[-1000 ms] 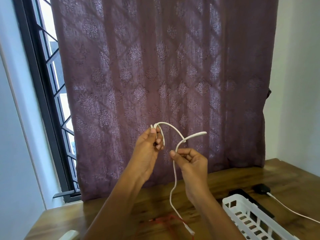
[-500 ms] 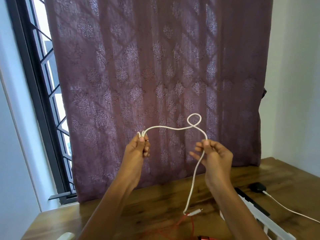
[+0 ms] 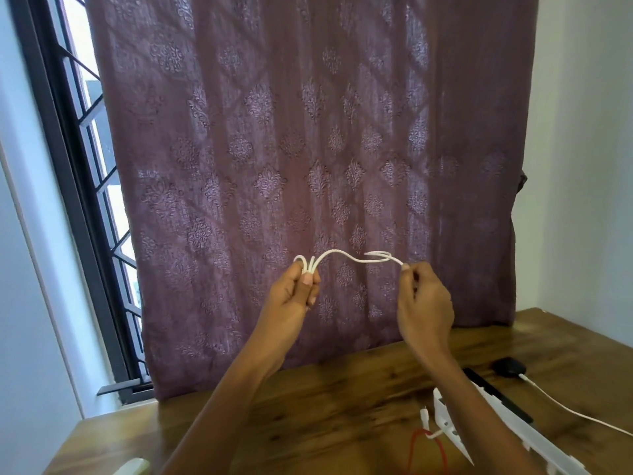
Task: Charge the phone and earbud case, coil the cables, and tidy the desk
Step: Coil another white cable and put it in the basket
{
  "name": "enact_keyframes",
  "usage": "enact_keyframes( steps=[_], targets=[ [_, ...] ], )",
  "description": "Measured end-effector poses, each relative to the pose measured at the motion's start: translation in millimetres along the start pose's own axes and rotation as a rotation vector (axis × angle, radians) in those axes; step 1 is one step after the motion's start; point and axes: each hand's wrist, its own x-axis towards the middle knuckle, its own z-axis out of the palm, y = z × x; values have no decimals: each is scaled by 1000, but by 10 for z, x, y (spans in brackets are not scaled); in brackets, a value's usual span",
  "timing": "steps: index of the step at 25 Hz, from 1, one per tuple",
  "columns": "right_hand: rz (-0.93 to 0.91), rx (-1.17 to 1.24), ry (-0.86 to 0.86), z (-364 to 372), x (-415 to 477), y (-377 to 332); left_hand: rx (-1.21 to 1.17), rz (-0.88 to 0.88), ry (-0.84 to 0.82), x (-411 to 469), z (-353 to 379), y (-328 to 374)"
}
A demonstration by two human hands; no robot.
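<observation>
Cable (image 3: pixel 337 251) spans left hand (image 3: pixel 291 298) to right hand (image 3: pixel 424 303).

white cable (image 3: pixel 337 251) and most of the white basket (image 3: pixel 445 411) vanish behind the right forearm (image 3: pixel 479 406); red cable (image 3: pixel 416 435) runs off-frame

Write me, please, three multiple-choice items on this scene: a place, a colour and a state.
1. The black charger lies: A on the desk; B on the window ledge; C in a hand.
2. The cable the right hand pinches is: A red; B white; C black.
3. The left hand: A pinches cable loops; B presses the desk; C hangs empty.
1 A, wood lies under it; 2 B, pale against the curtain; 3 A, loops rise above its thumb.
</observation>
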Motion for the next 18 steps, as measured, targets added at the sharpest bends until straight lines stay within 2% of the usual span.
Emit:
enact_keyframes(
  steps=[3, 5, 7, 12, 15, 18],
  targets=[
    [-121, -175, 6, 3, 38, -101, 121, 71, -106, -20, 11, 8],
    [-104, -224, -19, -29, 124, -186, 171, 114, -166, -35, 2, 1],
    [32, -139, -53, -30, 267, -179, 179, 121, -167, -52, -27, -5],
    [464, 459, -14, -22, 554, 111, 55, 30, 6, -93, -126, -54],
    [603, 508, -29, -18, 569, 325, -95, -29, 107, -83, -166, -100],
    [661, 391, -89, 82, 538, 610, -307, -93, 142, -58, -183, -99]
  ],
)
